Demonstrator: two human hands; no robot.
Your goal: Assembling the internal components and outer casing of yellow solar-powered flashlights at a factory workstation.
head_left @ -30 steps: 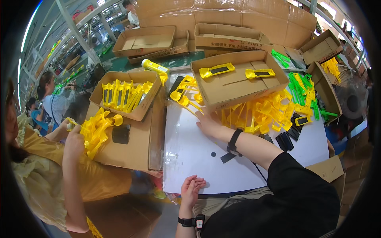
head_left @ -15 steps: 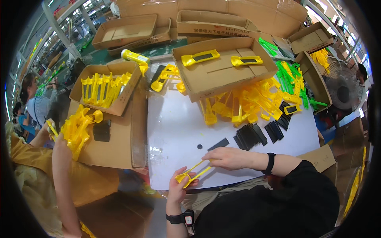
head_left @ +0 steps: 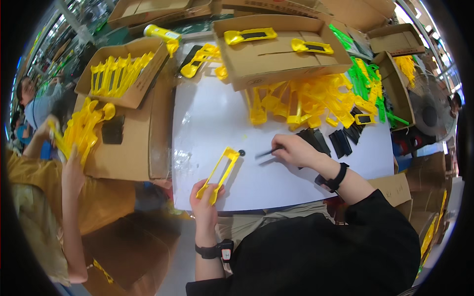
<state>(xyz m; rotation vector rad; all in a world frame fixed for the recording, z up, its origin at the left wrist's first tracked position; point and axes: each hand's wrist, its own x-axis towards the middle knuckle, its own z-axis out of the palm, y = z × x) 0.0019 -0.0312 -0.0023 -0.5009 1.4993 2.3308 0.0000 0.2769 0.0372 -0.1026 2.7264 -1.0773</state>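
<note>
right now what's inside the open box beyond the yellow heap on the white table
The cardboard box holds a left yellow part and a right yellow part, each with a black strip. Anything low behind its near wall is hidden.

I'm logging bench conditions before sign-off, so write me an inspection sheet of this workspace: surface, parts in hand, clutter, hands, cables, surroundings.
Surface: white tabletop, bearing a small black disc.
Parts in hand: open-centred yellow plastic frame; thin black strip, blurred, apart from the frame.
Clutter: heap of yellow plastic parts, stacked black strips, green plastic parts; cardboard box holding two yellow pieces with black inserts.
Hands: left hand grips the frame's near end; right hand pinches the strip.
Cables: nothing seen.
Surroundings: co-worker at left, handling yellow parts; fan at right.
</note>
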